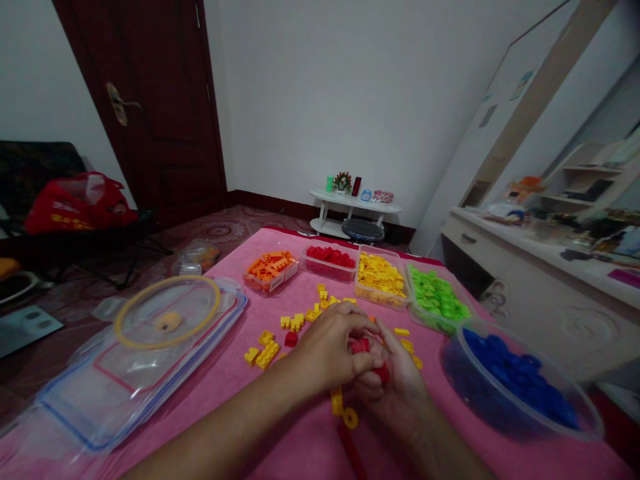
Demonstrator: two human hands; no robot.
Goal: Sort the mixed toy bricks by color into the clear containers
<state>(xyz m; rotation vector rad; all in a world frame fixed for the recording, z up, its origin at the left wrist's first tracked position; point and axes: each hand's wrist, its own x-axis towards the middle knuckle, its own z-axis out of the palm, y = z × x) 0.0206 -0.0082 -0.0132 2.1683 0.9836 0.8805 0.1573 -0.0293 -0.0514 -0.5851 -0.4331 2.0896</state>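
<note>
My left hand [327, 343] and my right hand [403, 383] meet over the middle of the pink-covered table. Red toy bricks [360, 345] show between them, with both hands' fingers closed around these; how the bricks join is hidden. Below the hands lies a yellow piece with a round ring end [351, 418], and a long red strip [353, 453] lies nearer to me. Loose yellow bricks [268, 355] are scattered left of and behind the hands, along with a single red brick [291, 339]. A few yellow pieces [407, 347] rest behind my right hand.
Clear tubs hold orange [273, 267], red [330, 257], yellow [381, 275] and green bricks [435, 293] along the back. A round tub [505, 380] of blue pieces stands at the right. Stacked clear lids [150, 353] cover the left side.
</note>
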